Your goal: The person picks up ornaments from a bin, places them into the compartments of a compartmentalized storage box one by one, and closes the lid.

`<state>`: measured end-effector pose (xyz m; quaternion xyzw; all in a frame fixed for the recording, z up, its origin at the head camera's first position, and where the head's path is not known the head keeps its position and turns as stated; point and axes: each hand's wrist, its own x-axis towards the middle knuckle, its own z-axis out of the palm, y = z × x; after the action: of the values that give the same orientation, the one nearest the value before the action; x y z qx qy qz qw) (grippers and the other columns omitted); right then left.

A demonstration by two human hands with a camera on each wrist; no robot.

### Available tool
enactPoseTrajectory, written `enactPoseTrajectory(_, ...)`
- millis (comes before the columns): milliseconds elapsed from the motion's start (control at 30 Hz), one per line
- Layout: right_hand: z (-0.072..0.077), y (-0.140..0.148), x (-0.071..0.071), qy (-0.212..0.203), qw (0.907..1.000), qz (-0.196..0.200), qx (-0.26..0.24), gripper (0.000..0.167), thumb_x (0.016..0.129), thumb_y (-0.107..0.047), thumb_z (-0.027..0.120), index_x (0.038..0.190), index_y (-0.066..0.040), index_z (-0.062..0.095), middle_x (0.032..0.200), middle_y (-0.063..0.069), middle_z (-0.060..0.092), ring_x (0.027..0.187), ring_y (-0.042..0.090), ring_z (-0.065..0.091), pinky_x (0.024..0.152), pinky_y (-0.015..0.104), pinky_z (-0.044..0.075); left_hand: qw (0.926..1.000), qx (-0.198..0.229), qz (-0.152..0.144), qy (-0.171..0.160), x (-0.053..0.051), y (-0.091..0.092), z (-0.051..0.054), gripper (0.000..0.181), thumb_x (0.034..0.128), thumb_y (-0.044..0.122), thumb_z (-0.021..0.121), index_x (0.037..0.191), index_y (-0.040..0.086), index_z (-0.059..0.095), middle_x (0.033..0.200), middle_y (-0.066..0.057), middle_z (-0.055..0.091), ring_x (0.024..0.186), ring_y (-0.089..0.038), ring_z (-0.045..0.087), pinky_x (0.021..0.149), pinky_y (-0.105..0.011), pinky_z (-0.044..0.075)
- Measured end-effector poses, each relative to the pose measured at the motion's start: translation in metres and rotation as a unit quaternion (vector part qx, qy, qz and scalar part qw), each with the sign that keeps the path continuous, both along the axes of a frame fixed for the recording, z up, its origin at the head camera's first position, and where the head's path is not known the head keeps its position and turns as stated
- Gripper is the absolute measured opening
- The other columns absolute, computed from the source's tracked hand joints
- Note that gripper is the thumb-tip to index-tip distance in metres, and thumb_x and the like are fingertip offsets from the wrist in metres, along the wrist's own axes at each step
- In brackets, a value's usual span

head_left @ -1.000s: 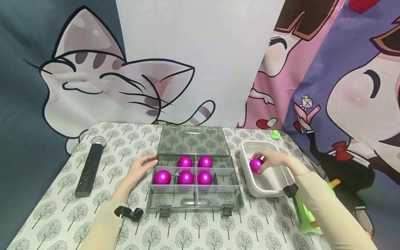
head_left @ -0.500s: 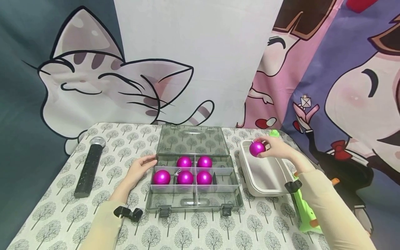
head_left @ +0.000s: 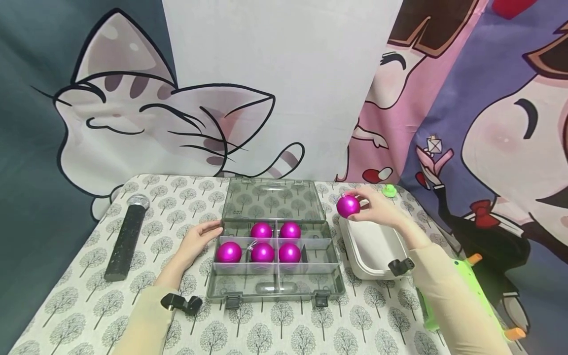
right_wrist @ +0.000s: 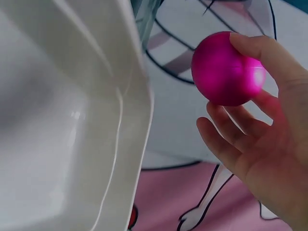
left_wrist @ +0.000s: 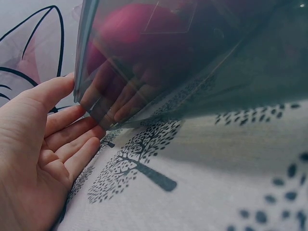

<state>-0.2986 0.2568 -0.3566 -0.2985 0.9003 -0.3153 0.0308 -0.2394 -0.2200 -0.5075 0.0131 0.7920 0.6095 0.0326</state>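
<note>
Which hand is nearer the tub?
Right. The right hand holds a ball by the far end of the tub; the left hand touches the left side of the case, opposite the tub.

I could read no word, number, brand or sign on any of my three feeds. The nearest thing to lettering that reached me at this remove was a small dark mark (head_left: 237,212) on the open, smoke-grey transparent lid (head_left: 275,197) of the smoke-grey transparent plastic compartment box (head_left: 284,297). It sat at the lid's left corner, close to the box's hinged back edge, and looked like short rows of print, too small for me to make out. Through the box's side wall, my left wrist feed gave me a thin, pale rectangular outline (left_wrist: 166,32); I couldn't tell whether it was a label.
</note>
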Motion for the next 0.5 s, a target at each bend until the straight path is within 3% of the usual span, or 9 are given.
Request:
enactPoseTrajectory(167, -0.001, -0.016, 0.008, -0.001, 0.999, 0.043, 0.011, 0.058, 0.075, -0.009, 0.08, 0.128, 0.001, 0.058, 0.121, 0.017, 0.063, 0.107, 0.031, 0.061, 0.088, 0.042, 0.059, 1.0, 0.004, -0.001, 0.004, 0.0, 0.001, 0.0, 0.058, 0.0965, 0.031, 0.062, 0.141, -0.003, 0.046, 0.142, -0.025, 0.05, 0.134, -0.04, 0.047, 0.115, -0.052, 0.035)
enactPoseTrajectory(500, -0.001, -0.042, 0.023, -0.041, 0.9934, 0.098, 0.045, 0.059, 0.076, -0.014, 0.081, 0.13, -0.005, 0.057, 0.126, 0.012, 0.063, 0.109, 0.027, 0.063, 0.089, 0.033, 0.058, 1.0, 0.003, 0.0, 0.007, 0.0, 0.0, -0.001, 0.058, 0.0965, 0.031, 0.062, 0.141, -0.003, 0.047, 0.142, -0.025, 0.05, 0.134, -0.039, 0.047, 0.115, -0.051, 0.035)
